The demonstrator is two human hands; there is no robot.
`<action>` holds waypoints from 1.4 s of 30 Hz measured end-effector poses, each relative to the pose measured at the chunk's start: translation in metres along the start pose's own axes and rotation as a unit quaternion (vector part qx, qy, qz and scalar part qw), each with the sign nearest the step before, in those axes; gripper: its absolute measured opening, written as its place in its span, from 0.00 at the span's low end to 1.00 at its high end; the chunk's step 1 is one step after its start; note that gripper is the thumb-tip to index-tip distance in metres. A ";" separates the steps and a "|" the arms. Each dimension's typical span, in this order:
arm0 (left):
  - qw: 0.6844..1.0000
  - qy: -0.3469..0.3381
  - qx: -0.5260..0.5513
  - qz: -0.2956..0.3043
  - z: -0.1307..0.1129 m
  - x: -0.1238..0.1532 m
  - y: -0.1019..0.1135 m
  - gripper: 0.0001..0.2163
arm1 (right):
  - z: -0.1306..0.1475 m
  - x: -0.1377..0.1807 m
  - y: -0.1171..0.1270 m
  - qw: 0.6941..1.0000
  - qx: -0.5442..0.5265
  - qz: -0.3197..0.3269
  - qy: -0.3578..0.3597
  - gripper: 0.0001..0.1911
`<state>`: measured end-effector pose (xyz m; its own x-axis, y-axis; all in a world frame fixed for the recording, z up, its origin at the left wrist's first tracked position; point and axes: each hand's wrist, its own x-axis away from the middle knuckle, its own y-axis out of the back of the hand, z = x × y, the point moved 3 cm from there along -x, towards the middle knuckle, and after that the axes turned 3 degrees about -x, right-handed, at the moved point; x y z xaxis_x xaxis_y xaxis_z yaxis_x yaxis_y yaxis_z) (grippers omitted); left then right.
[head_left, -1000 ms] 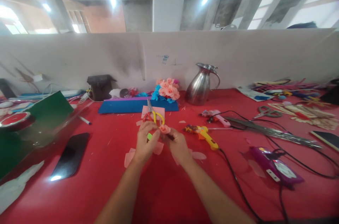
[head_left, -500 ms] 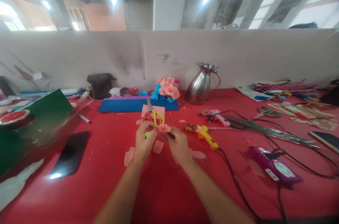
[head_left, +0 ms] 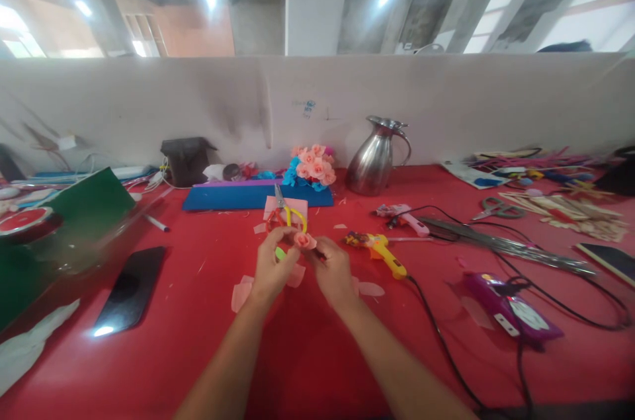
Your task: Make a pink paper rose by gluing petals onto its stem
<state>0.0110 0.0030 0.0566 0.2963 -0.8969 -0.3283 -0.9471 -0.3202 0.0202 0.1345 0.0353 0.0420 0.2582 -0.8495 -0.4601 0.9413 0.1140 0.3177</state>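
Note:
A small pink paper flower [head_left: 304,241] is held between my two hands above the red table. My left hand [head_left: 272,264] pinches its left side, a bit of bright green [head_left: 280,254] showing by the thumb. From the right, my right hand [head_left: 331,269] closes its fingers on the flower's edge. Just beyond the hands lie scissors [head_left: 288,210] with yellow and red handles, on a pink paper sheet [head_left: 300,206]. Loose pink paper pieces [head_left: 241,294] lie around and under the hands. Further back sits a bunch of pink and blue paper flowers [head_left: 312,167].
To the right are a yellow glue gun [head_left: 385,254], a pink glue gun [head_left: 407,220], a purple power strip [head_left: 513,311] with black cables, and green-handled scissors [head_left: 501,208]. A steel jug [head_left: 374,159] stands behind. A phone [head_left: 131,288] and a green board [head_left: 99,208] are at left.
My left hand has come closer to the flower and its fingers now meet it. The flower has shifted slightly left and tilted. The view has moved a little.

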 end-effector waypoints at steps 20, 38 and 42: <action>0.999 0.025 -0.011 -0.018 0.012 -0.003 -0.001 0.06 | -0.005 0.000 -0.003 0.999 -0.027 -0.020 -0.032 0.10; 0.997 -0.042 -0.061 -0.005 -0.001 0.003 -0.004 0.06 | -0.009 -0.001 -0.002 0.995 -0.058 -0.006 -0.079 0.10; 0.995 -0.048 -0.081 -0.023 -0.001 0.003 -0.003 0.04 | -0.009 0.000 -0.003 0.997 -0.047 -0.005 -0.057 0.11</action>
<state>0.0148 0.0005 0.0566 0.3182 -0.8494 -0.4211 -0.8985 -0.4119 0.1519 0.1333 0.0397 0.0341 0.2278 -0.9032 -0.3638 0.9612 0.1491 0.2319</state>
